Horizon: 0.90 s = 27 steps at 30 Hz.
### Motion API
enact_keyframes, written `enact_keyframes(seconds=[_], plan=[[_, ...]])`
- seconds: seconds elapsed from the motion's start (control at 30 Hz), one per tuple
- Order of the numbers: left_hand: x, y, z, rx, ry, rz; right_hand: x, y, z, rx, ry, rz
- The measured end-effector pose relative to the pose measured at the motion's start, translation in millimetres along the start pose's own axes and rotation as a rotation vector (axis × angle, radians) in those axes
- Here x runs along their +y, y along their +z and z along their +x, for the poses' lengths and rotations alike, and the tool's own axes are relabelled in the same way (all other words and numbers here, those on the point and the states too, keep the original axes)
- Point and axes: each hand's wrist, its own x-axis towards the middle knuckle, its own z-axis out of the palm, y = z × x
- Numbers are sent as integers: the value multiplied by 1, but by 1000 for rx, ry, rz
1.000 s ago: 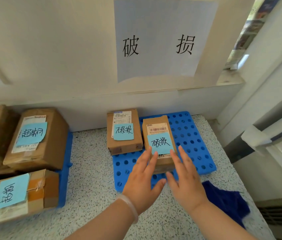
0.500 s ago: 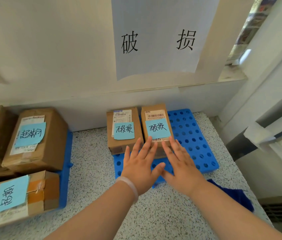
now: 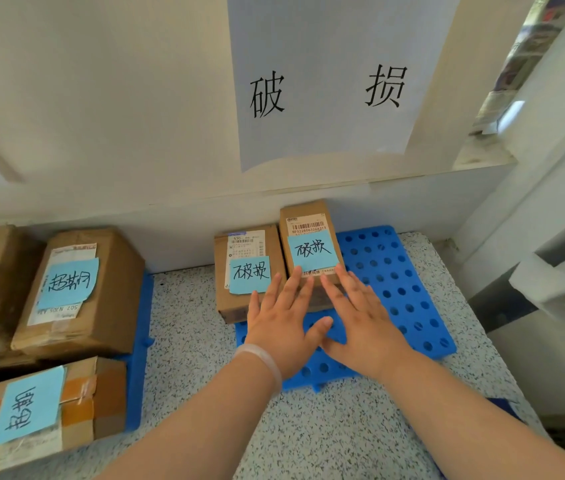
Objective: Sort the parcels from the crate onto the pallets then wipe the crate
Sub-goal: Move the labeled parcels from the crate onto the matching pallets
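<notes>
Two small brown parcels with light-blue notes stand side by side at the back of a blue perforated pallet (image 3: 398,282), against the wall. The right parcel (image 3: 308,226) sits a little further back than the left parcel (image 3: 239,303). My left hand (image 3: 284,327) and my right hand (image 3: 360,317) lie flat with fingers spread, fingertips touching the right parcel's near end. Neither hand grips anything. The crate is out of sight.
A paper sign (image 3: 329,77) with two characters hangs on the wall above the pallet. At the left, larger parcels (image 3: 76,292) with blue notes are stacked on a second blue pallet (image 3: 137,341). A speckled countertop (image 3: 191,341) lies between them.
Both hands have pushed the right parcel back across the pallet until it stands against the wall, beside the left parcel. The dark blue cloth at the right has slipped behind my right arm.
</notes>
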Motion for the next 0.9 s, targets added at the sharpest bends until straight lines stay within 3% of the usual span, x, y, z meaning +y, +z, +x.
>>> enact_keyframes(seconds=[0.4,0.9], plan=[[41,0,-86,26,188,120,-30,-11,-131,73,112,-2],[247,63,-178,-42,734,118,24,-27,-381,287,630,-17]])
